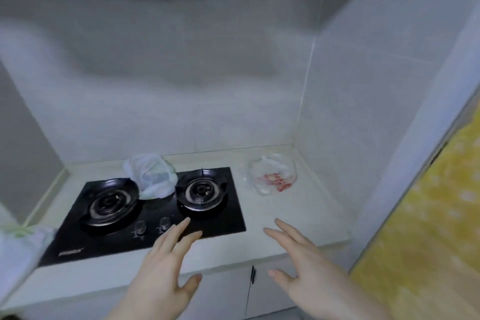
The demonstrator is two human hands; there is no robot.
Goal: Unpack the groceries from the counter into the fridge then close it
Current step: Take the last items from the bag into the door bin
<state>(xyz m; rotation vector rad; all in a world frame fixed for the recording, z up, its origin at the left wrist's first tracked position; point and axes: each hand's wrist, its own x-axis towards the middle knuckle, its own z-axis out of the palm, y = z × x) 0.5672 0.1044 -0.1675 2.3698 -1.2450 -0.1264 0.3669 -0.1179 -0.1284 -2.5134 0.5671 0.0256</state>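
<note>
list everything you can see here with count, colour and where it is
gas hob: one, black, two burners and two knobs, set in the counter
counter: one, pale cream, along the tiled wall
white bag: one, white, crumpled, between the burners at the back
clear bag: one, clear with red print or contents, on the counter right of the hob
pale bag: one, white with some green, blurred, at the left edge
cabinet doors: two, white, under the counter
yellow cloth: one, yellow, far right
left hand: one, open, over the hob's front edge
right hand: one, open, over the counter's front edge
</note>
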